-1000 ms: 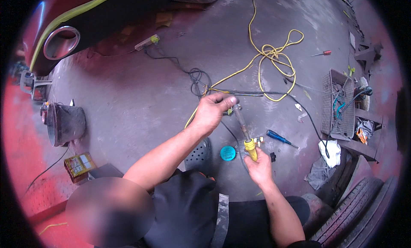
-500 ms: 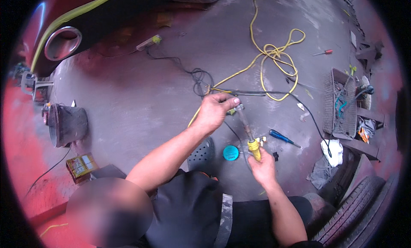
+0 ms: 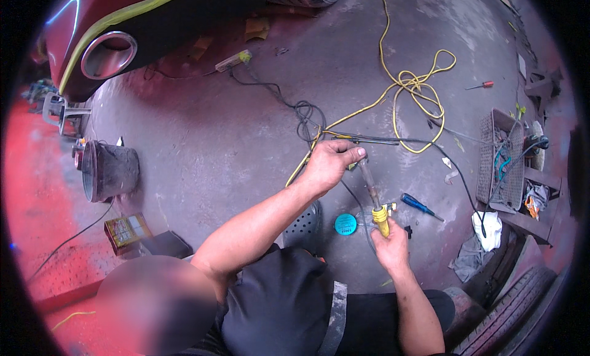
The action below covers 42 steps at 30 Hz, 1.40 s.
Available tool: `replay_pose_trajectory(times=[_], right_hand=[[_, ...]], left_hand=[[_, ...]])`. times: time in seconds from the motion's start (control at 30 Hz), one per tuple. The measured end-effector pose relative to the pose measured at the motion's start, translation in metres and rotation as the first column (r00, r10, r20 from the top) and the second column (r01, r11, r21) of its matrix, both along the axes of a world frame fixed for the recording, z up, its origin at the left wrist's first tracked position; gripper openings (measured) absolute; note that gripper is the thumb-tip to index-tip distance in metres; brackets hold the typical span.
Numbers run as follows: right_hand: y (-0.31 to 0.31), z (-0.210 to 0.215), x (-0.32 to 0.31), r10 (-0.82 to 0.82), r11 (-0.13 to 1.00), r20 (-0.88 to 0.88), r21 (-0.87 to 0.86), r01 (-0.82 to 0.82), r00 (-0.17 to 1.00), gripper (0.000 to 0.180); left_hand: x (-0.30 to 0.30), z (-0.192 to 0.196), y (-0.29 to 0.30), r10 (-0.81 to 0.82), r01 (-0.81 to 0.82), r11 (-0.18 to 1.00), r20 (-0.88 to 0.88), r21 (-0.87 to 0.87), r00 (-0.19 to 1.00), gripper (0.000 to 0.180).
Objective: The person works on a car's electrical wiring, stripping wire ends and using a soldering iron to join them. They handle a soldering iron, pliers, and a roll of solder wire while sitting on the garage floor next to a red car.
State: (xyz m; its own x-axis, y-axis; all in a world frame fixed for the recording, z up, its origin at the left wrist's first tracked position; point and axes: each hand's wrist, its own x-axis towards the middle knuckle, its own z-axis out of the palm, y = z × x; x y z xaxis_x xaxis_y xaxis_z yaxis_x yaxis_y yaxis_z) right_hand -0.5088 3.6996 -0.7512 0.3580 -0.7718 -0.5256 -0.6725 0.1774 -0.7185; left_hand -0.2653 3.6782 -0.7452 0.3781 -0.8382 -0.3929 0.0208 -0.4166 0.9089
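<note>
My right hand (image 3: 391, 242) grips the yellow handle of a soldering iron (image 3: 380, 222), whose grey, partly see-through-looking front part points up and away from me. At its far end my left hand (image 3: 330, 165) is closed, thumb and fingers pinched together. What sits in that pinch is too small and hidden to make out. A thin cord runs down beside the iron. Below my left wrist lies a round teal tin (image 3: 345, 224) on the floor. To the right of the iron is a blue-handled screwdriver (image 3: 422, 206).
A tangled yellow cable (image 3: 410, 88) and dark cords (image 3: 270, 91) cross the floor ahead. A red car's bumper with an exhaust tip (image 3: 109, 55) overhangs upper left. Left stands a dark bucket (image 3: 110, 170); right, a grey basket of tools (image 3: 503, 162), a white cloth (image 3: 487, 231) and tyres (image 3: 501, 307).
The whole view has shifted, so the floor things appear slightly further right and mostly lower. Both hands keep their hold, with the iron pointing the same way.
</note>
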Motion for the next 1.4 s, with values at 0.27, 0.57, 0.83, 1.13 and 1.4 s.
replay_pose_trajectory(times=[0.27,0.57,0.83,1.13,1.4], right_hand=[[-0.006,0.01,-0.006,0.163,0.975,-0.279,-0.103,-0.199,0.946,0.035],[-0.007,0.033,0.014,0.322,0.934,-0.334,-0.042,-0.355,0.886,0.036],[-0.006,0.026,0.007,0.305,0.934,-0.337,-0.079,-0.35,0.891,0.038],[0.0,0.03,0.015,0.321,0.941,-0.288,-0.005,-0.337,0.902,0.033],[-0.004,0.021,0.008,0.194,0.98,-0.196,-0.002,-0.198,0.961,0.038]], left_hand=[[0.045,-0.003,-0.02,-0.21,0.171,0.966,0.973,0.192,0.096,0.046],[0.033,-0.015,-0.024,-0.13,0.312,0.943,0.991,0.117,0.023,0.045],[0.048,0.017,-0.031,0.038,0.211,0.976,0.999,-0.044,0.029,0.044],[0.042,-0.027,-0.006,-0.075,0.146,0.988,0.98,0.048,0.182,0.037],[0.042,0.0,0.024,-0.174,0.142,0.976,0.203,0.163,0.964,0.033]])
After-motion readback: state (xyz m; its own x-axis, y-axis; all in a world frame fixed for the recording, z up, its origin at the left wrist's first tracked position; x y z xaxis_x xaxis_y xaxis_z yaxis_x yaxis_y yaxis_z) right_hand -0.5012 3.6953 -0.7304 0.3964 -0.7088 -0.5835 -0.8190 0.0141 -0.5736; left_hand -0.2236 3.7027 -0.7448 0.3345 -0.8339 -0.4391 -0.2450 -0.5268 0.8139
